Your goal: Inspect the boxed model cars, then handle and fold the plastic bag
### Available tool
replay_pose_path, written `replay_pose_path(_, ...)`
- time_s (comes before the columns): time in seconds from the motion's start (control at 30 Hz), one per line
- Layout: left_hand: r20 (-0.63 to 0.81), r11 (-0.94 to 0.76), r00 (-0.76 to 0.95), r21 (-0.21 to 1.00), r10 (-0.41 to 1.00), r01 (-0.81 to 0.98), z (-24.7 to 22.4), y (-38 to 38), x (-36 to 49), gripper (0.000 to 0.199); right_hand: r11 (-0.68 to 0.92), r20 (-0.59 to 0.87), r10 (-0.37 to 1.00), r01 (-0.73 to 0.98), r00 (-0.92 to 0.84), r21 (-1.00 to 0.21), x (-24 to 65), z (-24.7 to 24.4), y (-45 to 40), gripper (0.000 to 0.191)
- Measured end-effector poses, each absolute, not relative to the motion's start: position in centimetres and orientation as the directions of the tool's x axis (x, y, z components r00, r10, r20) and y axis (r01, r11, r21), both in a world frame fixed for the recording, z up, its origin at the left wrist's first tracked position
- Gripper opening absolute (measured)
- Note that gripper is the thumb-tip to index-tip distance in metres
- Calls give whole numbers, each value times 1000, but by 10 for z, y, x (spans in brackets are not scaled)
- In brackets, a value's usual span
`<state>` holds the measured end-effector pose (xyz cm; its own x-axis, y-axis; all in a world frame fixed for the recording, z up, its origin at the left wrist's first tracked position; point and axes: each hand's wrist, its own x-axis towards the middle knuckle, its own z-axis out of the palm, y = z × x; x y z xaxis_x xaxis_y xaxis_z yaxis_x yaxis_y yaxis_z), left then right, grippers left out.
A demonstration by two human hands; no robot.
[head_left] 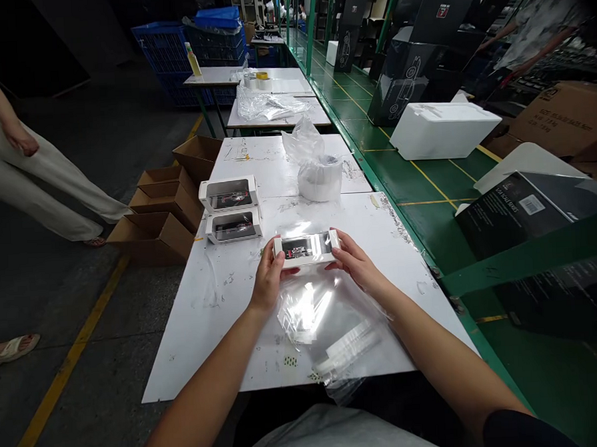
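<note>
Between my two hands is a white window box (307, 258) with a dark model car showing through its clear front. My left hand (268, 275) grips its left end, and my right hand (355, 260) grips its right end. The box is held over the white table, above a clear plastic bag (333, 315) that lies flat and shiny in front of me. To the left of my hands, two similar window boxes, an upper box (230, 194) and a lower box (234, 225), stand close together, each with a dark model inside.
A plastic-wrapped white roll (320, 179) stands farther back on the table (185, 349). Open cardboard boxes (152, 238) sit on the floor at left, near a standing person (29, 151). A green rail and large black cartons (533, 211) line the right side.
</note>
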<state>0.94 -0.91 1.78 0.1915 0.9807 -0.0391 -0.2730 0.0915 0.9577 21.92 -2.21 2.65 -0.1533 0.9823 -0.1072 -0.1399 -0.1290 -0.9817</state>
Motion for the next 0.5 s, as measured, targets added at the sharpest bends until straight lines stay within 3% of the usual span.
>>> replay_pose_path(0.5, 14, 25, 161, 970, 987, -241, 14, -12, 7, 42, 17, 13, 987, 21, -161, -1000, 217, 27, -28, 56)
